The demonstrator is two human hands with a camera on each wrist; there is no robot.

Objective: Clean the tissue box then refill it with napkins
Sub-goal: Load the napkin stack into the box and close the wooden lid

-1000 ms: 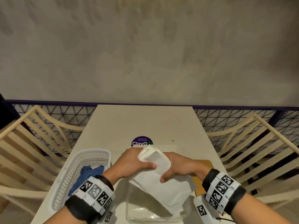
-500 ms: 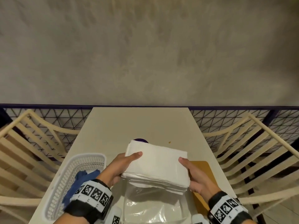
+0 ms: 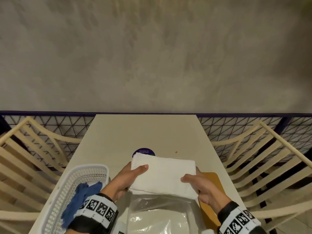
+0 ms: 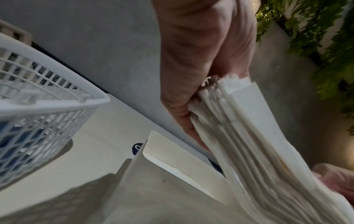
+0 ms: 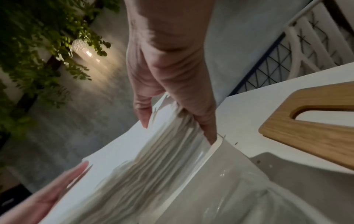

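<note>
A thick stack of white napkins (image 3: 163,174) is held flat above the table between both hands. My left hand (image 3: 130,176) grips its left edge, thumb on top and fingers underneath. My right hand (image 3: 197,184) grips the right edge the same way. In the left wrist view the napkins (image 4: 249,136) show as many folded layers beside the palm. The right wrist view shows the napkins (image 5: 153,159) fanned under my fingers. Just below the stack stands the clear tissue box (image 3: 158,215), open at the top. Its wooden lid (image 3: 211,188) with a slot lies on the table at the right.
A white plastic basket (image 3: 64,191) with a blue cloth (image 3: 81,198) in it stands at the table's left edge. A purple round sticker (image 3: 143,152) marks the table's middle. Cream slatted chairs (image 3: 270,166) flank the table, and a wire fence and grey wall lie beyond.
The napkin stack, bent and squeezed between both hands a second ago, is now flattened and level, with each hand gripping one side edge.
</note>
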